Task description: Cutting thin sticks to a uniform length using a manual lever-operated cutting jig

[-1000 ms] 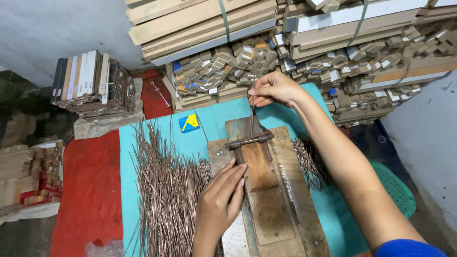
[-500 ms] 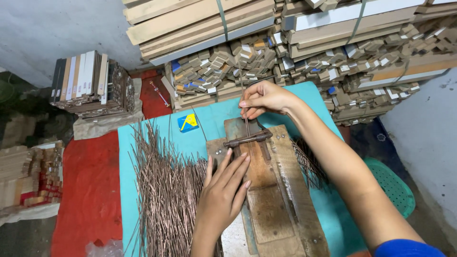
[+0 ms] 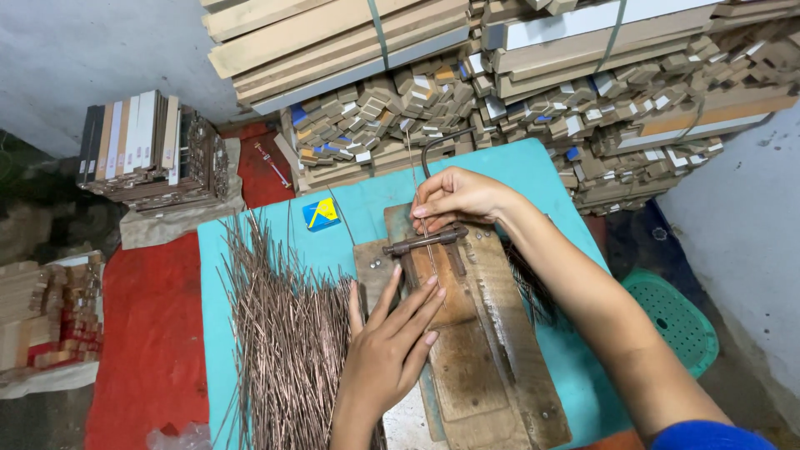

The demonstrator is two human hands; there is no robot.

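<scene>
My right hand (image 3: 457, 196) pinches a thin copper-coloured wire (image 3: 427, 242) just above the metal bar (image 3: 425, 241) of a wooden jig (image 3: 479, 333). The wire runs down across the bar onto the jig's board. My left hand (image 3: 392, 346) lies flat, fingers spread, on the jig's left side, its fingertips near the wire's lower end. To the left of that hand a big loose pile of the same thin wires (image 3: 283, 342) covers the turquoise tabletop (image 3: 350, 221).
A small blue and yellow packet (image 3: 321, 213) lies on the table's far part. Stacked bundles of wooden strips (image 3: 517, 92) fill the back. A smaller stack of strips (image 3: 150, 150) stands at the left on a red floor cloth (image 3: 150, 333). A green plastic stool (image 3: 675, 312) sits at the right.
My right hand has come down from above the jig to its metal bar, bringing the wire with it. My left hand has slid up the board toward the bar.
</scene>
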